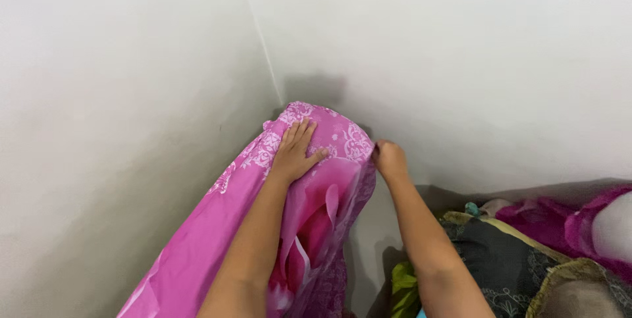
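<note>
Sheet: a pink flowered bedsheet (316,219) wraps a mattress (197,252) tipped up into the corner where two white walls (461,61) meet.
Left hand: the left hand (295,151) lies flat, fingers spread, pressing the cloth near the top corner.
Right hand: the right hand (390,159) is closed, pinching the sheet's edge.
Handling: probably light, soft and a little slick; best gripped at the hem or corner.
Nearby: dark patterned bedding (507,259) and magenta cloth (559,222) lie at right.

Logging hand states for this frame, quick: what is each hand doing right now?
Left hand: open, flat on the pink sheet.
Right hand: closed, pinching the sheet's edge.
</note>
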